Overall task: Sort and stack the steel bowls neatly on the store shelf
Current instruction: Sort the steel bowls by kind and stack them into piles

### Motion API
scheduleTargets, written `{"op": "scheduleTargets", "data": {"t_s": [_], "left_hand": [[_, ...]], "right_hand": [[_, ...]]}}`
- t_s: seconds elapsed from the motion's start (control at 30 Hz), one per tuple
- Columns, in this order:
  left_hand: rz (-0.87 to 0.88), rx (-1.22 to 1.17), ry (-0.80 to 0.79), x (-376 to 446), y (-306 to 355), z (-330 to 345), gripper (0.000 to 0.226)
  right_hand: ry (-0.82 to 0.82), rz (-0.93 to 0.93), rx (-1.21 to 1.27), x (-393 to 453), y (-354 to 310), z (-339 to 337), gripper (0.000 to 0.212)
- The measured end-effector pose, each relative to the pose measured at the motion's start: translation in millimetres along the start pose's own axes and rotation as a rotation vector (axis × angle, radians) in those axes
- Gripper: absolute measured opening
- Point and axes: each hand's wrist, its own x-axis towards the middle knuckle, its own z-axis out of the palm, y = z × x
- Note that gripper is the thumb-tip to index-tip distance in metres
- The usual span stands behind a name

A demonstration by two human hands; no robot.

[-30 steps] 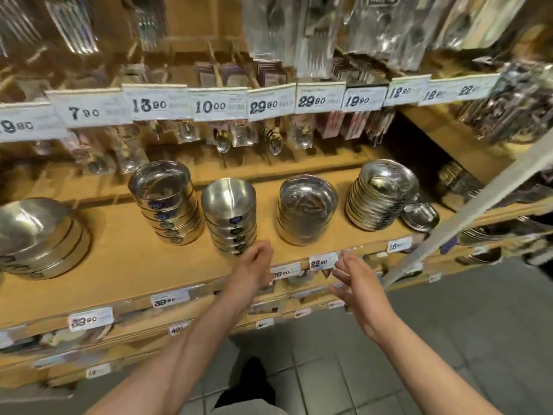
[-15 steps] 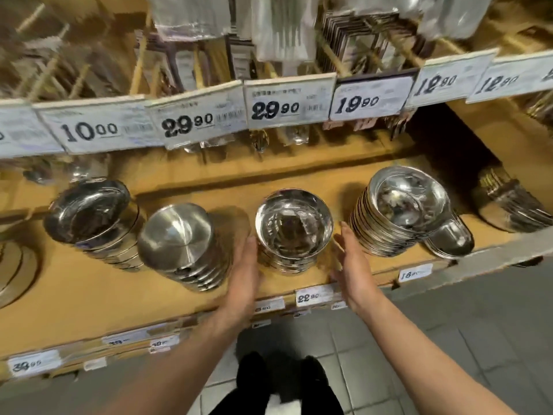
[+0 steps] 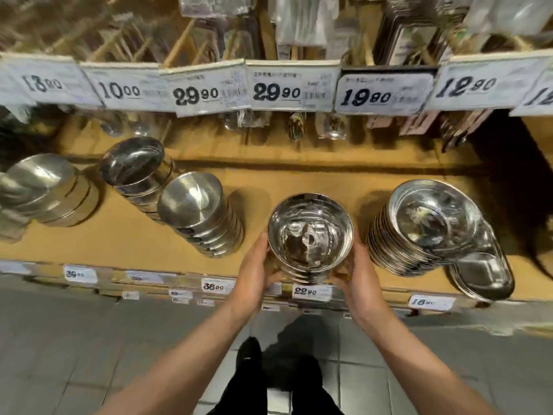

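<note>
Cupping the central stack of steel bowls (image 3: 309, 235) at lower centre of the head view, the left hand (image 3: 254, 272) and right hand (image 3: 360, 275) are pressing its opposite sides, gripping it. It is sitting near the wooden shelf's (image 3: 299, 181) front edge. Rigid, smooth and probably slippery, weighty when nested, it is best held low. Mouths are facing up; the stack axis is standing upright.
</note>
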Motion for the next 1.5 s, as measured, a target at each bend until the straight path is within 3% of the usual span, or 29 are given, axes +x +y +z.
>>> {"op": "scheduleTargets", "data": {"t_s": [0.1, 0.4, 0.57, 0.8, 0.9, 0.97, 1.13, 1.37, 1.5], "left_hand": [[0.008, -0.002, 0.017, -21.7, 0.8, -2.0, 0.038], [0.043, -0.002, 0.042, -80.9, -2.0, -53.3, 0.043], [0.031, 0.025, 0.040, -125.9, 1.9, -114.7, 0.048], [0.088, 0.011, 0.091, -185.2, 22.3, -222.1, 0.050], [0.089, -0.037, 0.144, -195.1, 32.9, -253.3, 0.057], [0.087, -0.057, 0.202, -196.1, 39.3, -271.6, 0.055], [0.101, -0.062, 0.253, -178.9, 59.4, -312.6, 0.042], [0.086, -0.012, 0.266, -106.7, 78.8, -369.0, 0.042], [0.058, 0.007, 0.245, -61.8, 85.5, -397.8, 0.039]], "right_hand": [[-0.043, -0.010, -0.027, -20.9, -2.2, 2.3, 0.031], [-0.071, -0.034, -0.042, -86.2, 14.7, 45.6, 0.029], [-0.101, -0.086, -0.035, -129.5, 42.9, 100.9, 0.021], [-0.169, -0.031, -0.103, -169.4, 69.8, 207.0, 0.026], [-0.245, 0.014, -0.087, -171.0, 75.3, 238.6, 0.038], [-0.262, 0.044, -0.072, -163.0, 80.5, 258.4, 0.044], [-0.213, 0.152, -0.002, -126.2, 82.6, 308.8, 0.018], [-0.251, 0.085, -0.077, -56.8, 90.6, 364.1, 0.039], [-0.203, 0.112, -0.020, -16.7, 95.3, 395.0, 0.022]]}}
